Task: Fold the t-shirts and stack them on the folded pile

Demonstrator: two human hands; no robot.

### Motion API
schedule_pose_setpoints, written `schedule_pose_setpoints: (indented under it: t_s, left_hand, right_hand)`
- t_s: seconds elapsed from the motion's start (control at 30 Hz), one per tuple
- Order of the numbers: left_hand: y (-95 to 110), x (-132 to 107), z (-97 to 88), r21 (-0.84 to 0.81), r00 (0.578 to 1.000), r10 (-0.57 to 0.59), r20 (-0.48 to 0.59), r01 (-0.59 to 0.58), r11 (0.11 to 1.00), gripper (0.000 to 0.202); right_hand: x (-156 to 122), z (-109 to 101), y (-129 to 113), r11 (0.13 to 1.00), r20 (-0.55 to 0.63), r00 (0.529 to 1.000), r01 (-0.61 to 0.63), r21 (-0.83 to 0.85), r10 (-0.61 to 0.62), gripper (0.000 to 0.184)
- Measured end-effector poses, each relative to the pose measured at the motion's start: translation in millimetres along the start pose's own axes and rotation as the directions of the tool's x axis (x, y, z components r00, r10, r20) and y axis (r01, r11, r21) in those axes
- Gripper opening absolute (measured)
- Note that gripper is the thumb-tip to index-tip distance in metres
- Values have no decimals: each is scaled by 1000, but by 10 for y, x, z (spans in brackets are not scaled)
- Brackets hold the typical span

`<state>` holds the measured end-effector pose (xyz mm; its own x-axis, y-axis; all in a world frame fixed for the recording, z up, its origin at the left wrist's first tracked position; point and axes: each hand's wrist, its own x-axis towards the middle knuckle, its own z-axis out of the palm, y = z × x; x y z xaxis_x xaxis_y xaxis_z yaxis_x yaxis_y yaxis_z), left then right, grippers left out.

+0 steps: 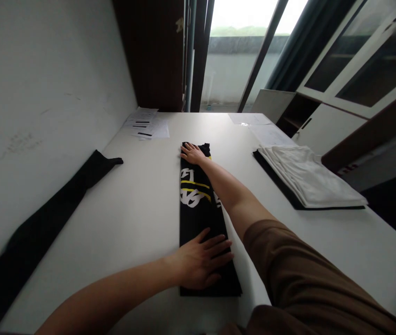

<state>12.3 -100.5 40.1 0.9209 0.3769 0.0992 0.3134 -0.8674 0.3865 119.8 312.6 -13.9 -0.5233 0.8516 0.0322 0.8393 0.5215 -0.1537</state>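
Observation:
A black garment [198, 218] with white lettering and yellow stripes lies folded lengthwise into a narrow strip on the white table [142, 200]. My left hand [203, 260] rests flat on its near end, fingers spread toward the right edge. Reaching farther out, my right hand [191, 153] presses flat on the far end, its fingers pointing left. Neither hand grips the cloth. The garment's exact kind is unclear from its folded shape.
Along the left wall lies another long black cloth [54, 209]. A folded white and black stack of cloth [309, 174] sits on the right side. Paper sheets [149, 125] lie at the far left, and more papers [267, 130] at the far right.

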Motion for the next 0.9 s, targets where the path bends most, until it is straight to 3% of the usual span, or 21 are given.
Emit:
schedule_pose_setpoints:
  t_s: [0.17, 0.37, 0.47, 0.53, 0.63, 0.8, 0.9]
  left_hand:
    - [11, -3, 21, -8, 999, 38, 2, -38, 999, 58]
    - [18, 4, -53, -18, 999, 30, 29, -30, 999, 58]
    - [21, 25, -67, -10, 998, 40, 48, -40, 999, 59]
    - [28, 36, -62, 2, 998, 40, 42, -40, 999, 59]
    - [41, 40, -59, 25, 999, 37, 33, -38, 999, 60]
    - [64, 43, -86, 28, 998, 43, 45, -45, 999, 57]
    - [82, 58, -92, 33, 997, 46, 54, -48, 998, 56]
  right_hand:
    - [77, -47, 90, 998, 32, 998, -51, 20, 51, 71]
    - [-225, -188, 344, 994, -184, 977, -105, 26, 108, 68]
    - [-481, -199, 510, 973, -57, 972, -226, 46, 229, 70]
    - [-634, -210, 542, 948, -48, 949, -307, 77, 312, 71]
    - [-826, -236, 363, 962, -135, 954, -256, 97, 268, 72]
    - [-1171, -156, -331, 998, -104, 994, 44, 55, -38, 77]
    - [-1334, -52, -607, 999, -31, 999, 13, 40, -12, 83]
